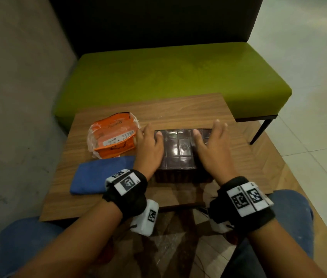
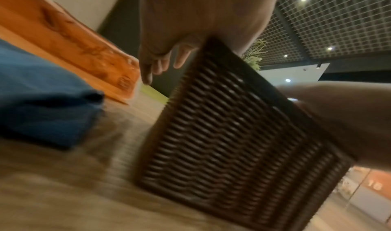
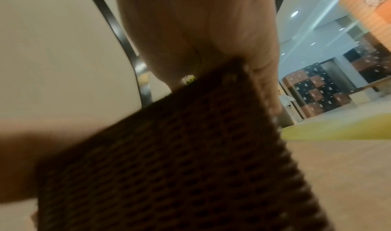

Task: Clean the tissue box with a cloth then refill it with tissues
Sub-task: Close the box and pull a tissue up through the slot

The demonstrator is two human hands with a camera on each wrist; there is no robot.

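A dark brown woven tissue box with a glossy gridded top face sits mid-table. My left hand holds its left end, thumb on top and fingers down beside the end. My right hand holds the right end the same way, fingers reaching over the far corner. In the left wrist view the woven box side fills the middle, with my left hand at its end. The right wrist view shows the box blurred and my right hand along its edge. A folded blue cloth and an orange tissue pack lie left of the box.
The small wooden table stands between my knees and a green bench with a dark backrest. A grey wall runs along the left. Pale tiled floor lies to the right.
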